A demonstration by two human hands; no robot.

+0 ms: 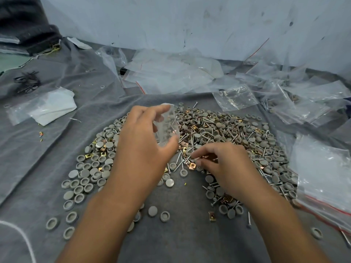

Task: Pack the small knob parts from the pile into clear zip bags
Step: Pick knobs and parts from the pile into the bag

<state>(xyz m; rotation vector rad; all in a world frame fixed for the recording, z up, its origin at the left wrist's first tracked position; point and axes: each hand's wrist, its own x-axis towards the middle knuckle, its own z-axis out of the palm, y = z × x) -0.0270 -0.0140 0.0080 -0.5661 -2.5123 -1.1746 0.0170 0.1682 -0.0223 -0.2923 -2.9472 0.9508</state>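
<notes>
**A:** How far along does the packing look?

**B:** Early to middling, I'd judge. The wide pile of small grey round plastic knob caps, silver screws and brass-coloured square clips (218, 133) spreads across most of the grey cloth-covered table (180, 240), so plenty is left.

**A:** Anything finished?

**B:** To the right lies a heap of clear zip bags with parts inside (296, 103), which look like packed ones. A red-striped clear bag (322, 179) lies at the right edge; what it holds I cannot tell.

**A:** And the bag in work?

**B:** The left hand (144, 139) holds a small clear plastic zip bag (167, 126) above the pile's near-left side, fingers and thumb curled round it, mouth turned toward the other hand. A few parts seem to sit inside, though glare blurs them.

**A:** The right hand?

**B:** The right hand (222, 164) is down on the pile just beside the bag, fingertips pinched together on small pieces, a screw and a clip as far as I can make out.

**A:** Spare bags?

**B:** A loose stack of empty clear zip bags (171, 73) lies beyond the pile, near the pale wall sheet (190, 21). Supply looks ample for what's left.
</notes>
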